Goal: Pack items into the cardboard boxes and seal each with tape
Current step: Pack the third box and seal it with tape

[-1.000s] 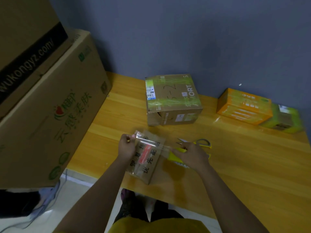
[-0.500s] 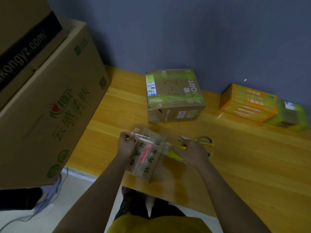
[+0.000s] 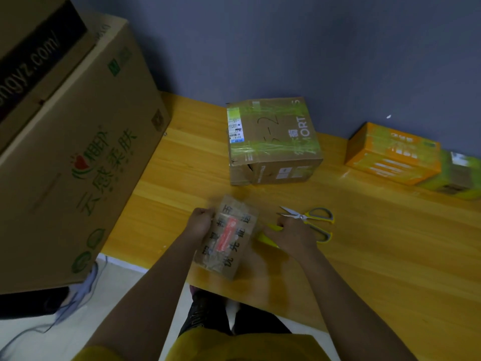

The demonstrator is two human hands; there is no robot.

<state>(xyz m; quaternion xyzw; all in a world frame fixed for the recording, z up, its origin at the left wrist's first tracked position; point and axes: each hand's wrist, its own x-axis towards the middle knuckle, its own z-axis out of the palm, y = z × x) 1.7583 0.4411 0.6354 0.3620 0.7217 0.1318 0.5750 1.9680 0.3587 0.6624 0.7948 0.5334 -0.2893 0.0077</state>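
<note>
A small cardboard box (image 3: 229,238) with black characters and a red label lies near the front edge of the wooden table (image 3: 377,243). My left hand (image 3: 200,224) is curled against the box's left top edge, pinching the end of clear tape. My right hand (image 3: 292,237) is just right of the box, gripping a yellow tape roll (image 3: 265,237) that it mostly hides. The tape strip itself is blurred and hard to make out.
Yellow-handled scissors (image 3: 312,221) lie just beyond my right hand. A sealed brown box (image 3: 273,142) with green tape sits further back. An orange box (image 3: 393,153) and a green-wrapped box (image 3: 458,178) stand at the far right. Large cartons (image 3: 73,142) tower at the left.
Both hands have lowered the stretched tape from above the small box down onto its top. The view has shifted slightly.
</note>
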